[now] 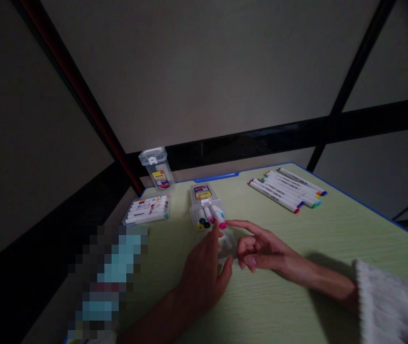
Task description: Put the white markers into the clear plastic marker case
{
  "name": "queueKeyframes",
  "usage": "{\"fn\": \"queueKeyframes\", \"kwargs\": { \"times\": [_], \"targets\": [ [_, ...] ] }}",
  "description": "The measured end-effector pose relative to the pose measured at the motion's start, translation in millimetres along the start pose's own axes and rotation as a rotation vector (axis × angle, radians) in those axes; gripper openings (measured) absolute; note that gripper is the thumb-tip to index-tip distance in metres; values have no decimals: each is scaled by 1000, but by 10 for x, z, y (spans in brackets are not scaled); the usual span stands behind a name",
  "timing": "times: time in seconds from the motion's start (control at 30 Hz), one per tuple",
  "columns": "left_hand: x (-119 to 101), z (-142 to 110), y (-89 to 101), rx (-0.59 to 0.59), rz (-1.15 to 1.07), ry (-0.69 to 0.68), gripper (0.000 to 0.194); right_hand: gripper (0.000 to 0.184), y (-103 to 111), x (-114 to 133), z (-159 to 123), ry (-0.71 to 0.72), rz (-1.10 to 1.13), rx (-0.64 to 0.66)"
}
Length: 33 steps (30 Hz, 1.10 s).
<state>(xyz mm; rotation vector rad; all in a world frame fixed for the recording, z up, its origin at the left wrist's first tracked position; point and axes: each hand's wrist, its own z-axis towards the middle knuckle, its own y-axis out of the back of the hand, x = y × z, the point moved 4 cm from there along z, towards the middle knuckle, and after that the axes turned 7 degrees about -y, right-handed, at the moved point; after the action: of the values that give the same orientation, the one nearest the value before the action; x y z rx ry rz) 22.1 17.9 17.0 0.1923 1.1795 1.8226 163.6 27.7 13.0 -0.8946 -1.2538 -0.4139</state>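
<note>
Here, the table [275, 296] bears the case [205, 193]. Before the case, the left hand [204, 272] gapes wide between thumb and index finger, its fingertip at the pink marker [220, 220]; the right hand [266, 248], empty, points its index finger just beside that marker, which juts from the case's mouth.

Tabletop [279, 301] was pale green with faint wood-grain streaks, edging [361, 204] blue. Markers in the open case [221, 219]: white barrels; ends pink, cyan, dark green, yellow. Loose markers [275, 195]: white, dark print; ends red, purple, blue, green, orange. Upright case label [161, 179]: yellow, purple-blue, some red. Flat marker pack [148, 210] was clear over white barrels, orange patch. Sleeve [393, 301] read whitish-grey. Wall panels [225, 71] were grey-brown, strips [243, 143] black.
</note>
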Motion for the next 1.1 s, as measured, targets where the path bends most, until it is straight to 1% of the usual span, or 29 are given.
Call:
{"fn": "queueKeyframes", "kwargs": {
  "times": [0.13,0.33,0.5,0.67,0.87,1.1],
  "targets": [
    [-18,4,-7,11,37,-28,67,61,-21,-8,5,-25,-10,32],
    [-5,4,-22,19,45,-26,70,64,-37,-4,0,-36,-17,47],
    [15,6,-21,9,36,9,72,64,-22,-19,6,-31,-24,50],
    [15,22,4,-1,25,68,70,63,-19,-20,1,-34,-33,47],
    [11,15,17,-36,38,48,65,63,-21,-9,-1,-24,-37,64],
    [11,-8,7,-72,33,35,58,65,-1,-38,1,-54,-37,43]
  ]
}}
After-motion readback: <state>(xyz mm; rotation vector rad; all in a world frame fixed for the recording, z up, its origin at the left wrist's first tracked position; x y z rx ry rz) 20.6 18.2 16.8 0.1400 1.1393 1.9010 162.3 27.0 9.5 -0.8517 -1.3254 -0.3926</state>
